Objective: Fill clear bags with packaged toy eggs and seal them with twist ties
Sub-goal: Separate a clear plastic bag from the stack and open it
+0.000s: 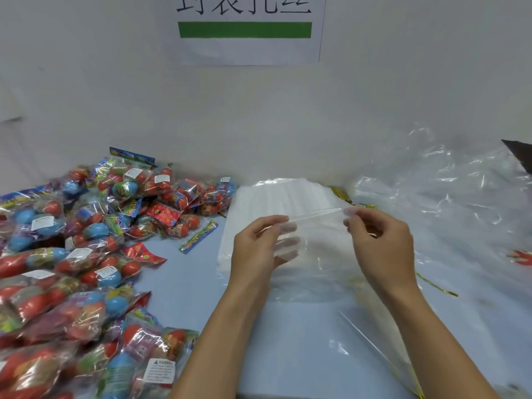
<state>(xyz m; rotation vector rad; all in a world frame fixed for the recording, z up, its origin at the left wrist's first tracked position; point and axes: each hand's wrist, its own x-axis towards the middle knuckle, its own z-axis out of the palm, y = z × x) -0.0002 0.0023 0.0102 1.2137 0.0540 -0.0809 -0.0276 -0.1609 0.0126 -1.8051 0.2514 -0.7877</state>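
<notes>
Together, left hand point(260, 243) and right hand point(380, 240) pinch a clear bag point(316, 254) at its mouth.

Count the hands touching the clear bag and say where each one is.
2. The left hand pinches the clear bag at its top left edge; the right hand pinches the top right edge. No other hands are in view.

A white sticker point(159, 370) on an egg packet point(149, 361) reads "WARNING".
</notes>
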